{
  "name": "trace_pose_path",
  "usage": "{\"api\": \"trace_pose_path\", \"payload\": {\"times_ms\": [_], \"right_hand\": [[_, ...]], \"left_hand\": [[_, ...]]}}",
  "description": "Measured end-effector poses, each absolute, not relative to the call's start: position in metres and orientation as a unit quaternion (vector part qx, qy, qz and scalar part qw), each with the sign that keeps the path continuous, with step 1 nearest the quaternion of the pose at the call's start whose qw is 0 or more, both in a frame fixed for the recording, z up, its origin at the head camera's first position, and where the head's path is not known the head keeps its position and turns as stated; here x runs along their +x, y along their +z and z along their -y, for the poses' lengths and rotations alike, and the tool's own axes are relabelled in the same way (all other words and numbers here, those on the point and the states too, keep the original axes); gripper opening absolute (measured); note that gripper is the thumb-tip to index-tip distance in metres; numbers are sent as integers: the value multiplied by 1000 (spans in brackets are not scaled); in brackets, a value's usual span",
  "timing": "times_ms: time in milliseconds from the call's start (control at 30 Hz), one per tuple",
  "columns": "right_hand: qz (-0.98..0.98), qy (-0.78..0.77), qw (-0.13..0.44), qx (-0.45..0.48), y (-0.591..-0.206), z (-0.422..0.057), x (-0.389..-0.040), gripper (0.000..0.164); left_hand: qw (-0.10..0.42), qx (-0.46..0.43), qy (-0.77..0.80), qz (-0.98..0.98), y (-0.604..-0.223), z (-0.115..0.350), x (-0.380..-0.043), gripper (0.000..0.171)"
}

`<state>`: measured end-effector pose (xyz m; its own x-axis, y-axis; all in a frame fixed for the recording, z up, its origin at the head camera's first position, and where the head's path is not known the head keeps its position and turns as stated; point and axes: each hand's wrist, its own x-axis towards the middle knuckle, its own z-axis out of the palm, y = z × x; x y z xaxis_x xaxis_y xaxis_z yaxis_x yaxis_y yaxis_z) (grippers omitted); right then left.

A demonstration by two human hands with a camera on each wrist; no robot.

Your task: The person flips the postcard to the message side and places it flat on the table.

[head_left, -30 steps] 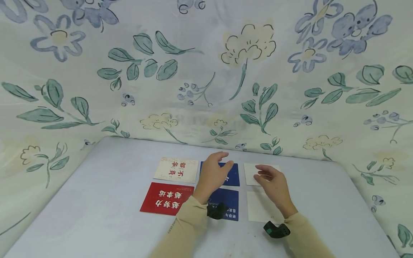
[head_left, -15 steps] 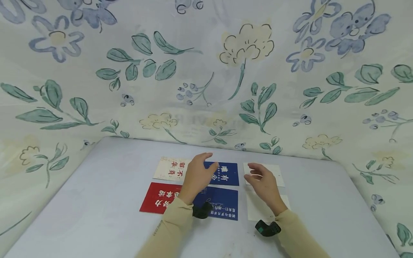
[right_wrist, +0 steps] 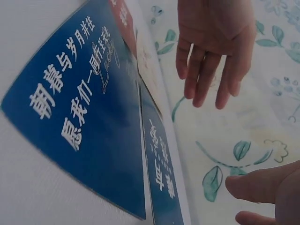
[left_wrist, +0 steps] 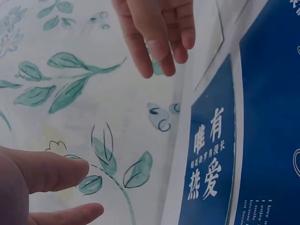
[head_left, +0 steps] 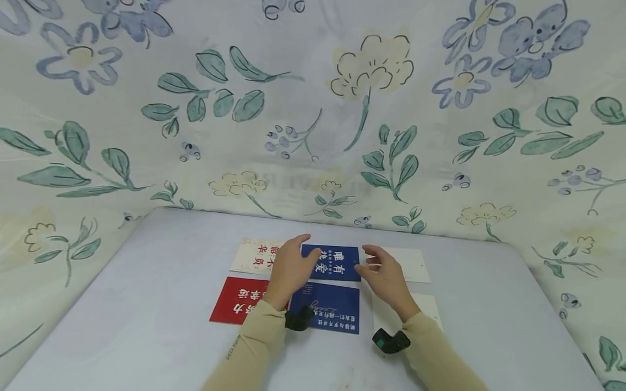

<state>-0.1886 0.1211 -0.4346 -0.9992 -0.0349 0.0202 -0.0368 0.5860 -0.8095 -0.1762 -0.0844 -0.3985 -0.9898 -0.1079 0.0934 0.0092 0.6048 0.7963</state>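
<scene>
My left hand (head_left: 289,271) hovers over the middle of the card rows, fingers loosely bent with nothing between them. It partly hides a cream card with red characters (head_left: 250,257) and a red card with white characters (head_left: 231,304). Between the two hands lies an upper blue card (head_left: 342,265) with white writing; a lower blue card (head_left: 332,310) is nearer to me. My right hand (head_left: 388,279), also holding nothing, hangs with loosely bent fingers by the upper blue card's right edge. In the left wrist view, my left thumb and finger (left_wrist: 56,173) point toward the right hand (left_wrist: 157,35).
Two plain off-white cards, a far one (head_left: 415,266) and a near one (head_left: 428,305), lie at the right, partly behind the right hand and wrist. All the cards rest on a white table (head_left: 146,304). A floral cloth (head_left: 303,136) rises behind the table.
Both hands have shifted left over the cards, uncovering more of the upper blue card and covering more of the red and cream ones. The cards have stayed in place.
</scene>
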Motion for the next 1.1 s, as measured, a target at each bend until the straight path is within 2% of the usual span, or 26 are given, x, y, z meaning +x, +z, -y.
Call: {"api": "trace_pose_path", "payload": {"times_ms": [433,1100], "right_hand": [[906,422,-21,19,-439,-109,-190,60],[913,403,-41,48,-443,-111,-192,56]], "left_hand": [[52,29,-383,922,-415,84,-180,50],[25,32,-326,944,-423,79,-181,49]]}}
